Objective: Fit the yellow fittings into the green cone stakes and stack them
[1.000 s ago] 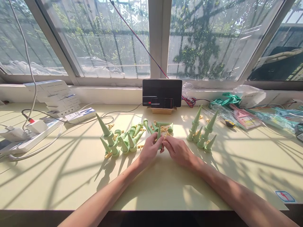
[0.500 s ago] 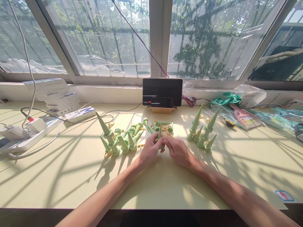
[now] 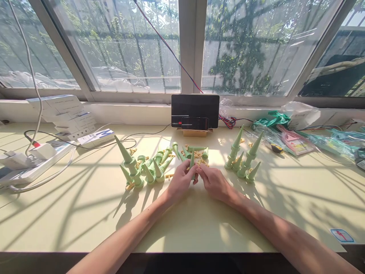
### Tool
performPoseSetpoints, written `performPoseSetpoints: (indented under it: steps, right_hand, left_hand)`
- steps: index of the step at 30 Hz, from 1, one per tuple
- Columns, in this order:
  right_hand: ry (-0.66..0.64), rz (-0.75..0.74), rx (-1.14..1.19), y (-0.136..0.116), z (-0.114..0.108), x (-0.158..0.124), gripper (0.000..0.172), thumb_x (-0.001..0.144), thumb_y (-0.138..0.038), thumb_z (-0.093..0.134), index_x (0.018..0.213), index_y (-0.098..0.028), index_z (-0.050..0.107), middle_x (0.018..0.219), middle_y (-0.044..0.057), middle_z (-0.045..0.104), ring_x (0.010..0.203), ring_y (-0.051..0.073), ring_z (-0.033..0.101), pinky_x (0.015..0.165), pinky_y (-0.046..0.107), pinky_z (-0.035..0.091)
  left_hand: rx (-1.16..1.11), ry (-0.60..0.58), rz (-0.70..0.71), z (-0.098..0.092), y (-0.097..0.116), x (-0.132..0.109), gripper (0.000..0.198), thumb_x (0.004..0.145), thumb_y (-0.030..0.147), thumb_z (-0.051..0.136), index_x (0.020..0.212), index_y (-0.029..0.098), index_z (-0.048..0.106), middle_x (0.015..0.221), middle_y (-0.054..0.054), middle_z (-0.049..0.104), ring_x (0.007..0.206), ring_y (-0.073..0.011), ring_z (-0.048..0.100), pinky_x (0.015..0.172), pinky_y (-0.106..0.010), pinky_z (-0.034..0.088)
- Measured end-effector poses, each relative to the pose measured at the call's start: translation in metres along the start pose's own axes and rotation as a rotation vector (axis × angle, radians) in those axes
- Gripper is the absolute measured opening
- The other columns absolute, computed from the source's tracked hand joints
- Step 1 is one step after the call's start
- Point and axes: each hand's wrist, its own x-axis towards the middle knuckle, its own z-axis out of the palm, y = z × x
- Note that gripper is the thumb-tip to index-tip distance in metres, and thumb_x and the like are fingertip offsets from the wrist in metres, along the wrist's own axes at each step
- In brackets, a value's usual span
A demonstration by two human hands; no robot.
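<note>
My left hand (image 3: 179,182) is closed round a green plastic cone spike (image 3: 192,160) that points upward at the middle of the pale table (image 3: 85,213). My right hand (image 3: 213,182) meets it from the right, fingertips pinched at the spike's base on something too small to name. Behind my hands lies a loose heap of green spikes (image 3: 159,160) and small yellow plastic pieces (image 3: 199,156). To the left stands a stacked spike (image 3: 129,163). Several upright green spikes (image 3: 242,160) are grouped to the right.
A dark screen with a phone on a stand (image 3: 195,111) sits at the back by the window. White power strips and cables (image 3: 34,160) and paper boxes (image 3: 65,112) lie at the left. Plastic bags and tools (image 3: 296,137) are piled at the back right.
</note>
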Motion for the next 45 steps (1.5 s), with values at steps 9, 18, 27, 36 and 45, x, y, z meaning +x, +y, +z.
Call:
performPoseSetpoints:
  steps: [9, 18, 27, 36, 45]
  right_hand:
    - [-0.006, 0.027, 0.112, -0.002, 0.001, 0.002, 0.039, 0.105, -0.037, 0.030, 0.081, -0.021, 0.056, 0.079, 0.002, 0.069, 0.068, 0.015, 0.061, 0.071, 0.027, 0.045]
    - [0.220, 0.196, 0.317, 0.006, -0.001, 0.006, 0.047, 0.102, -0.055, 0.031, 0.075, -0.021, 0.050, 0.055, -0.005, 0.039, 0.048, 0.011, 0.035, 0.048, 0.024, 0.032]
    - [0.239, 0.230, 0.604, -0.001, -0.002, 0.009, 0.043, 0.095, -0.060, 0.045, 0.079, -0.021, 0.051, 0.059, -0.006, 0.041, 0.045, 0.008, 0.034, 0.043, 0.022, 0.029]
    - [0.222, 0.300, 0.799, 0.002, 0.002, 0.010, 0.037, 0.089, -0.054, 0.061, 0.078, -0.019, 0.052, 0.059, -0.006, 0.041, 0.047, 0.006, 0.032, 0.041, 0.021, 0.022]
    - [0.248, 0.329, 0.740, -0.009, -0.006, 0.009, 0.040, 0.085, -0.055, 0.064, 0.073, -0.019, 0.051, 0.055, -0.007, 0.040, 0.044, 0.007, 0.032, 0.040, 0.021, 0.025]
  left_hand:
    - [-0.065, 0.041, -0.063, 0.002, 0.003, 0.001, 0.032, 0.088, 0.047, 0.062, 0.080, 0.017, 0.052, 0.072, 0.002, 0.051, 0.058, -0.0084, 0.047, 0.054, -0.024, 0.043]
    - [-0.213, 0.060, -0.151, 0.001, 0.009, 0.001, 0.034, 0.088, 0.049, 0.062, 0.091, 0.016, 0.057, 0.073, 0.000, 0.053, 0.055, -0.0097, 0.050, 0.049, -0.025, 0.043]
    - [-0.383, -0.197, -0.327, -0.003, 0.011, -0.002, 0.031, 0.088, 0.045, 0.063, 0.094, 0.014, 0.066, 0.068, -0.001, 0.051, 0.054, -0.0101, 0.049, 0.049, -0.024, 0.041]
    - [-0.446, -0.242, -0.394, -0.004, 0.008, -0.002, 0.029, 0.087, 0.043, 0.065, 0.085, 0.014, 0.061, 0.067, 0.000, 0.049, 0.055, -0.0102, 0.048, 0.047, -0.023, 0.041]
    - [-0.285, -0.237, -0.351, 0.000, 0.013, -0.004, 0.034, 0.082, 0.048, 0.071, 0.085, 0.015, 0.064, 0.074, -0.002, 0.054, 0.059, -0.0094, 0.049, 0.051, -0.023, 0.043]
